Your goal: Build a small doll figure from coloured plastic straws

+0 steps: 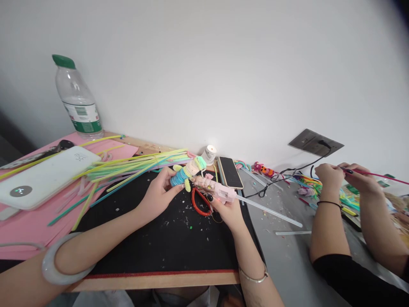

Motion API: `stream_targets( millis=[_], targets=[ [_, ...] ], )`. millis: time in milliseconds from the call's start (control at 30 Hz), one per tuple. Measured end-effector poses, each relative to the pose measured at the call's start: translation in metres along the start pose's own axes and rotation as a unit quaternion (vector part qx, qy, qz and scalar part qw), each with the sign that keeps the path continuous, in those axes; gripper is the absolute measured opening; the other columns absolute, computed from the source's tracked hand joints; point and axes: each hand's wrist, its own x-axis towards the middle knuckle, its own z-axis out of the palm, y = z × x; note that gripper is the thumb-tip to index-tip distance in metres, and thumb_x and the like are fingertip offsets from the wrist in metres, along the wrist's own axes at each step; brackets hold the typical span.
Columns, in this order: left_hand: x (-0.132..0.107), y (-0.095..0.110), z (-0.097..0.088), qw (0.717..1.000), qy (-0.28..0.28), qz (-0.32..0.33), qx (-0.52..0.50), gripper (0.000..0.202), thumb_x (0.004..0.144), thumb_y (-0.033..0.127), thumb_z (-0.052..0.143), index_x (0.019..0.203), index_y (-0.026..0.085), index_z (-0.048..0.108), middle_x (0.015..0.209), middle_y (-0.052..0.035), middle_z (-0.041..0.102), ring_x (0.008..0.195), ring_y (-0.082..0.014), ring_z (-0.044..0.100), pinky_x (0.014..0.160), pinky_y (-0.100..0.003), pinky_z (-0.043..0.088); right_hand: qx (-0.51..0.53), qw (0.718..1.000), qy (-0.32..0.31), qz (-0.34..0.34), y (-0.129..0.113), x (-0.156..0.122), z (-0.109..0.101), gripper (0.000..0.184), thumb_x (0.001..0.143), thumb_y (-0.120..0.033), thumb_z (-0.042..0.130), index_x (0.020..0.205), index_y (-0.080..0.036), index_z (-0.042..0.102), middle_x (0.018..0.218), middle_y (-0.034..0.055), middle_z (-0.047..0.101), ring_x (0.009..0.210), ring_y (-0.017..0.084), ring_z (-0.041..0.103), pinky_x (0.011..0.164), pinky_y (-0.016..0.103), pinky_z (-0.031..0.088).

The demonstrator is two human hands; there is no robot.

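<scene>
Between the fingers of my left hand [159,189] is a small pipe-cleaner figure [179,177] with a blue coiled body, yellow limbs and a pale green top. My right hand [228,211] is wrapped round a pink hot glue gun [219,189], whose nozzle end points left at the figure. Whether the nozzle touches the figure I cannot tell. A long clear glue stick [271,210] sticks out of the back of the gun. Just beneath the gun, red-handled scissors [200,208] lie on the black mat [143,247], their blades hidden.
Left are a white power bank [47,177], pastel pipe cleaners [128,172] on pink paper [35,232] and a plastic bottle [78,100]. A phone [230,172] and paper cup [210,154] stand near the wall. A black cable [287,170] runs to the socket. Right, another person's hands [361,179] hold a red pipe cleaner.
</scene>
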Motion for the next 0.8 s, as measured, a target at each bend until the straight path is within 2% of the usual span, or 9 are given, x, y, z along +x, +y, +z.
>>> stream_targets(
  millis=[133,267,400,567,667,800],
  targets=[
    [-0.0003,0.0024,0.0010,1.000,0.001,0.001,-0.009,0.018,0.080,0.030,0.062,0.084,0.024,0.045,0.076,0.0010,0.057,0.070,-0.0171,0.056,0.062,-0.029,0.041,0.014,1.000,-0.006,-0.001,-0.0057,0.0002,0.0007,0.032,0.075,-0.032,0.063,0.100,-0.015,0.071,0.093,0.0111,0.072,0.080,0.024,0.067,0.068,0.032,0.056],
    [-0.0008,0.0034,0.0014,1.000,0.002,-0.004,-0.016,0.019,0.079,0.031,0.062,0.084,0.024,0.046,0.078,0.0008,0.059,0.070,-0.0174,0.056,0.059,-0.029,0.039,0.018,1.000,-0.010,-0.009,-0.0100,0.0003,0.0016,0.031,0.076,-0.033,0.063,0.101,-0.017,0.071,0.098,0.0111,0.072,0.098,0.028,0.066,0.077,0.036,0.056],
    [-0.0012,0.0034,0.0008,1.000,0.003,-0.006,-0.010,0.018,0.080,0.030,0.062,0.085,0.023,0.046,0.077,0.0016,0.059,0.068,-0.0163,0.055,0.059,-0.028,0.038,0.029,1.000,-0.011,-0.001,-0.0090,-0.0001,0.0020,0.028,0.075,-0.028,0.063,0.099,-0.015,0.072,0.094,0.0110,0.073,0.096,0.028,0.066,0.075,0.035,0.056],
    [-0.0010,0.0018,0.0004,1.000,-0.002,-0.002,-0.001,0.017,0.080,0.029,0.061,0.084,0.022,0.046,0.075,0.0012,0.057,0.068,-0.0157,0.053,0.060,-0.028,0.038,0.041,0.999,-0.017,0.003,-0.0079,-0.0008,0.0021,0.029,0.075,-0.024,0.062,0.100,-0.014,0.071,0.100,0.0118,0.072,0.090,0.026,0.068,0.072,0.033,0.057],
    [-0.0005,-0.0011,0.0004,1.000,-0.004,0.001,0.005,0.018,0.079,0.029,0.061,0.084,0.022,0.045,0.074,0.0021,0.056,0.066,-0.0150,0.052,0.060,-0.027,0.039,0.037,0.999,-0.020,-0.004,-0.0087,-0.0005,0.0020,0.031,0.074,-0.024,0.062,0.102,-0.013,0.071,0.102,0.0121,0.072,0.093,0.027,0.068,0.075,0.034,0.056],
    [-0.0004,-0.0026,0.0003,1.000,-0.008,0.004,0.007,0.017,0.080,0.030,0.060,0.085,0.022,0.045,0.074,0.0026,0.055,0.067,-0.0152,0.052,0.061,-0.027,0.039,0.019,1.000,-0.010,-0.017,-0.0100,0.0000,0.0019,0.027,0.074,-0.024,0.064,0.097,-0.014,0.073,0.095,0.0111,0.074,0.095,0.028,0.067,0.077,0.035,0.056]
  ],
)
